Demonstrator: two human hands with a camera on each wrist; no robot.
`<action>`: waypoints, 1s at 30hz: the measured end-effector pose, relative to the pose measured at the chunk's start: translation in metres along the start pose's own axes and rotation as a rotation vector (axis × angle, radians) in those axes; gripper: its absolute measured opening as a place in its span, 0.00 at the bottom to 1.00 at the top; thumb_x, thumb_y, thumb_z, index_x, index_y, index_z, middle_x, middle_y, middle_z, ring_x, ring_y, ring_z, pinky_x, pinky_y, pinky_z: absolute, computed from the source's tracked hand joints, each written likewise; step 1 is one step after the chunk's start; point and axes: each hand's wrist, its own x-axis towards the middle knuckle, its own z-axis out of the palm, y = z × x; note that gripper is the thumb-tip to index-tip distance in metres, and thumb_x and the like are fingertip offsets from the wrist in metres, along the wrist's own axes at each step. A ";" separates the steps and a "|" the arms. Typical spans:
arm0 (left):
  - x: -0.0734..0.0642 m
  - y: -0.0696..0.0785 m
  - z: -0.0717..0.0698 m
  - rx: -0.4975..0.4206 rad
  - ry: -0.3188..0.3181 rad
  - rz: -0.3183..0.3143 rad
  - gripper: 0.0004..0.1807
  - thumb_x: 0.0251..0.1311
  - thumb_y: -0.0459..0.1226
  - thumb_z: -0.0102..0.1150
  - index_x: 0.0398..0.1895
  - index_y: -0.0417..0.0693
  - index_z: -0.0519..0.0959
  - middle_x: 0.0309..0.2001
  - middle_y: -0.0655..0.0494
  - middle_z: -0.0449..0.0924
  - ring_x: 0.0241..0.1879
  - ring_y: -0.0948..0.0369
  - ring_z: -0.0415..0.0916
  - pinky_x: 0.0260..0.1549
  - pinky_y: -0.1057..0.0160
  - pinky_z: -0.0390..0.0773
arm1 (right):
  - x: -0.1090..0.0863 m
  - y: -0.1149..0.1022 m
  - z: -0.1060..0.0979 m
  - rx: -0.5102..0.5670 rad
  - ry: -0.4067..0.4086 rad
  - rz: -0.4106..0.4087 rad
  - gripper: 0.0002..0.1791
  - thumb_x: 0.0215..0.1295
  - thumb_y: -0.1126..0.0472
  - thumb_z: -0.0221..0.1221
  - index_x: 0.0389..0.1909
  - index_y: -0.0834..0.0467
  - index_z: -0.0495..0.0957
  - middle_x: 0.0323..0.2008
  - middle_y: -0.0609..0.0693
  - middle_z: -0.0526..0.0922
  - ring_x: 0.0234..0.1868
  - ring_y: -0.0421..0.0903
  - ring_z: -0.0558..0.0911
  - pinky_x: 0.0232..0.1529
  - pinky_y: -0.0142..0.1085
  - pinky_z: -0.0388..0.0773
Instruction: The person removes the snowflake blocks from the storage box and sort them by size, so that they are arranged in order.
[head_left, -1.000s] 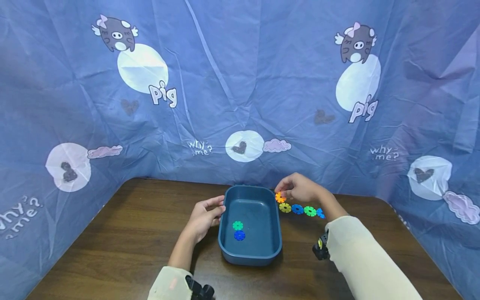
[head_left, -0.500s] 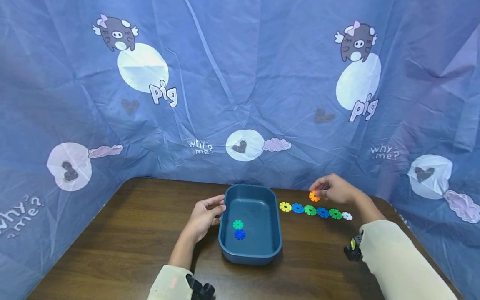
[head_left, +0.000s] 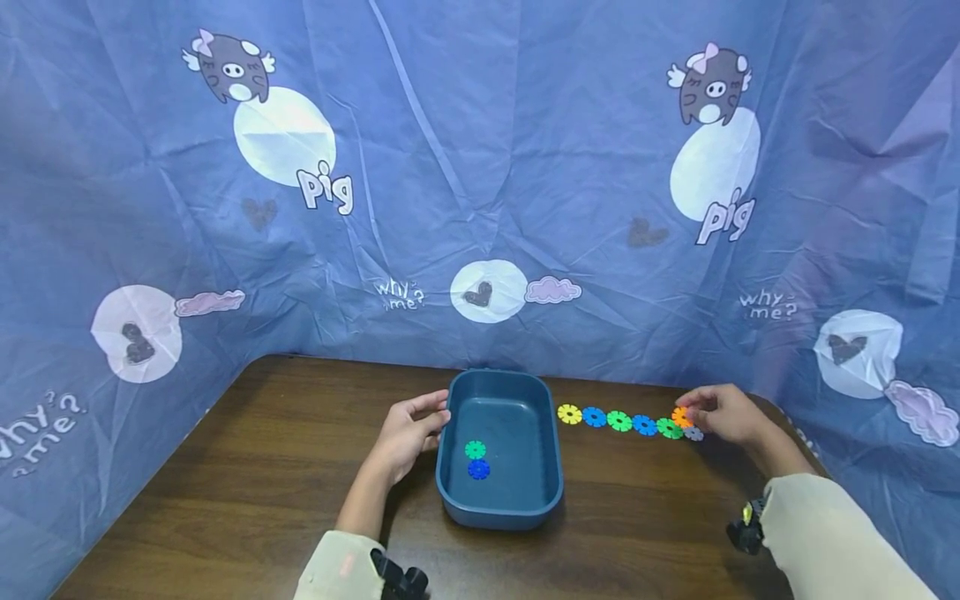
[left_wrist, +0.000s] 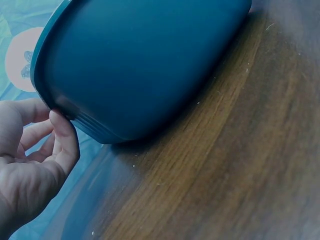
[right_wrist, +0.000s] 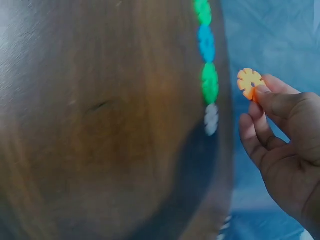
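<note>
Tabletop in brown wood grain lies out to the left, and then comes your left hand, loosely bent, its thumb and forefinger tips touching the outer left wall of the blue bin just by the rim. Nothing shows inside that hand. The bin looks like stiff, smooth plastic and probably slides easily, so the rim is its best hold.

On the bin's floor you have a teal disc and a dark blue disc, near its left side.

Right of the bin, a row lies flat on the table: yellow disc, first blue disc, first green disc, second blue disc, second green disc and white disc.

At the row's right end, the orange disc is pinched between thumb and forefinger of your right hand. From the head it overlaps the green and white pieces; your right wrist view shows it apart from them. Judging by its thin, notched shape, expect it to be light, fairly rigid and unlikely to break; pinch near the edge, across the flat faces, as you do now.
</note>
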 end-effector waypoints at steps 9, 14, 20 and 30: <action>0.000 0.000 -0.001 0.004 0.008 0.001 0.23 0.67 0.27 0.60 0.66 0.35 0.76 0.57 0.39 0.77 0.38 0.62 0.78 0.33 0.65 0.82 | -0.020 0.035 0.005 0.059 0.158 0.013 0.13 0.68 0.75 0.59 0.49 0.80 0.78 0.36 0.64 0.85 0.32 0.43 0.82 0.31 0.36 0.83; 0.000 -0.001 0.000 0.013 0.003 0.007 0.23 0.66 0.28 0.60 0.65 0.35 0.76 0.57 0.38 0.77 0.39 0.62 0.78 0.33 0.65 0.82 | -0.028 0.050 0.006 0.107 0.218 0.059 0.15 0.68 0.75 0.59 0.52 0.81 0.76 0.39 0.66 0.85 0.33 0.40 0.82 0.33 0.35 0.84; -0.001 -0.001 -0.001 0.013 -0.007 0.011 0.24 0.67 0.28 0.60 0.66 0.34 0.75 0.58 0.36 0.76 0.38 0.63 0.78 0.32 0.66 0.82 | -0.035 0.062 0.006 0.158 0.268 0.118 0.17 0.71 0.75 0.56 0.56 0.82 0.73 0.41 0.65 0.85 0.33 0.36 0.82 0.34 0.32 0.84; -0.002 0.001 -0.001 0.010 -0.004 0.012 0.24 0.67 0.28 0.60 0.66 0.34 0.75 0.58 0.36 0.75 0.37 0.64 0.77 0.32 0.67 0.82 | -0.036 0.072 0.006 0.210 0.294 0.229 0.19 0.72 0.75 0.53 0.59 0.82 0.70 0.36 0.53 0.86 0.32 0.31 0.81 0.35 0.29 0.83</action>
